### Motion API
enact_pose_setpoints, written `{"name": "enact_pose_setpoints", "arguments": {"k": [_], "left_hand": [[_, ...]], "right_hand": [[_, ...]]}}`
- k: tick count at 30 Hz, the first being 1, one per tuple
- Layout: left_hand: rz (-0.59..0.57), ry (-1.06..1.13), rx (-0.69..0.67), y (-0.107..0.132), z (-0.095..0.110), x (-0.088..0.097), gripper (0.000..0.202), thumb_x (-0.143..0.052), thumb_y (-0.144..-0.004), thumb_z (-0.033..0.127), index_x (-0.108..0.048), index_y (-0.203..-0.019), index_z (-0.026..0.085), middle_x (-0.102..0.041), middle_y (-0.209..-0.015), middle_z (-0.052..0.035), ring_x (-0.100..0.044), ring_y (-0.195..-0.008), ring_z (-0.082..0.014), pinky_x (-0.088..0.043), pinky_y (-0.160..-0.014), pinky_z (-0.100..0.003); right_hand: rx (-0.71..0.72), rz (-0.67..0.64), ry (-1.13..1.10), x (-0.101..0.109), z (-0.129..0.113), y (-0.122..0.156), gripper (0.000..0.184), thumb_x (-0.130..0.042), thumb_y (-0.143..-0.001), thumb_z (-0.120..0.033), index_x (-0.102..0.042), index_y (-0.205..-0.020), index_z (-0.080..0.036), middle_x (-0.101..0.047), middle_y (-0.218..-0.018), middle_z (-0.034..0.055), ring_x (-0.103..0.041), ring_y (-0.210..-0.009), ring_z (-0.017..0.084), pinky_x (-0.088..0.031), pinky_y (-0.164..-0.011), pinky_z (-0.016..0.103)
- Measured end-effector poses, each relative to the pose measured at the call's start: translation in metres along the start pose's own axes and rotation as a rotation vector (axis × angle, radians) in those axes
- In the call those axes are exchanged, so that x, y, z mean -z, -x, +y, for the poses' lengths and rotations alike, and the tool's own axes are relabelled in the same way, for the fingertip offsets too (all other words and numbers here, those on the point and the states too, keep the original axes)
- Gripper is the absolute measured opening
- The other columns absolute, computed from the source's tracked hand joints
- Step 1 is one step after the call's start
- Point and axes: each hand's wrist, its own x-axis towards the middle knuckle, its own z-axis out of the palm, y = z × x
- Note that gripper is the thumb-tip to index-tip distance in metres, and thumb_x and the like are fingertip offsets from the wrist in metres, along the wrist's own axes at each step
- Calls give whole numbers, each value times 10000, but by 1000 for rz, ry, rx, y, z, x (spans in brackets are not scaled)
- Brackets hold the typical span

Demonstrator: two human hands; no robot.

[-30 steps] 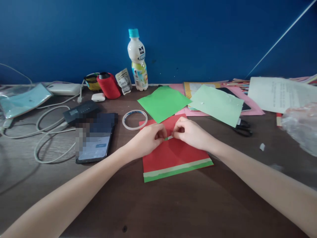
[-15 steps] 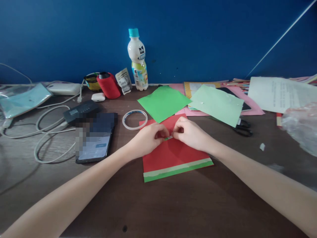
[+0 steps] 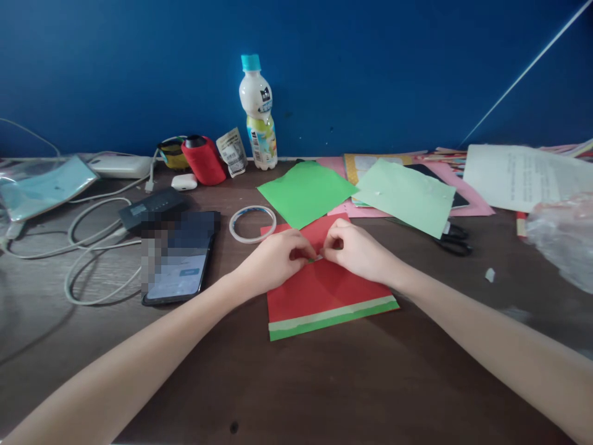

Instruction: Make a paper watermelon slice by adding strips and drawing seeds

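Observation:
A red sheet of paper (image 3: 324, 287) lies on the desk between my arms, with a pale and bright green band (image 3: 333, 316) along its near edge. Over its upper half, my left hand (image 3: 282, 254) and my right hand (image 3: 356, 248) meet with fingertips pinched almost together. A small green-and-white paper strip (image 3: 315, 259) shows between them, mostly hidden by the fingers. Just beyond the red sheet lies a bright green sheet (image 3: 303, 191). To the left of the hands is a roll of clear tape (image 3: 232, 233).
A phone (image 3: 178, 278), black power bank (image 3: 152, 209) and looped cable lie left. Behind stands a drink bottle (image 3: 259, 123). Toward the right are a pale green sheet (image 3: 407, 194), black-handled scissors (image 3: 454, 241), a paper scrap (image 3: 490, 275) and a crumpled plastic bag (image 3: 565, 238).
My left fingertips have shifted very slightly to the right, closer to my right fingertips. The sheets and other things stay where they were.

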Motion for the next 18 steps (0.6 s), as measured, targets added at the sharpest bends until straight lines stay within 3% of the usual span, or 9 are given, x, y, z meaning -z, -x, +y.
{"name": "enact_pose_setpoints", "arguments": {"k": [4, 10, 15, 18], "left_hand": [[-5, 5, -1, 0, 0, 0, 200, -490, -714, 87, -641, -790, 194, -605, -830, 1, -541, -765, -123, -413, -722, -248], [19, 64, 81, 1, -1, 0, 169, -514, -689, 88, -570, -823, 174, -594, -741, 19, -528, -635, -100, -412, -593, -215], [-12, -33, -26, 0, -1, 0, 223, -479, -728, 83, -639, -829, 201, -604, -880, 5, -548, -791, -114, -412, -740, -235], [-50, -138, -94, 1, -2, 2, 249, -455, -758, 95, -663, -840, 205, -599, -942, -10, -559, -781, -117, -413, -728, -237]], "right_hand": [[4, 4, 4, 0, 1, 0, 105, -502, -674, -127, -497, -578, -169, -481, -773, 12, -483, -639, 111, -387, -623, 266], [-14, 10, 27, -1, 2, 0, 93, -519, -680, -169, -493, -591, -172, -486, -783, 16, -490, -658, 126, -386, -613, 275], [-6, 10, 22, -1, 0, 0, 92, -526, -676, -147, -509, -587, -166, -493, -771, 17, -497, -656, 119, -388, -621, 265], [-1, -10, 15, 1, 2, -2, 94, -532, -688, -177, -517, -596, -164, -497, -775, 19, -504, -649, 118, -392, -615, 264]]}}
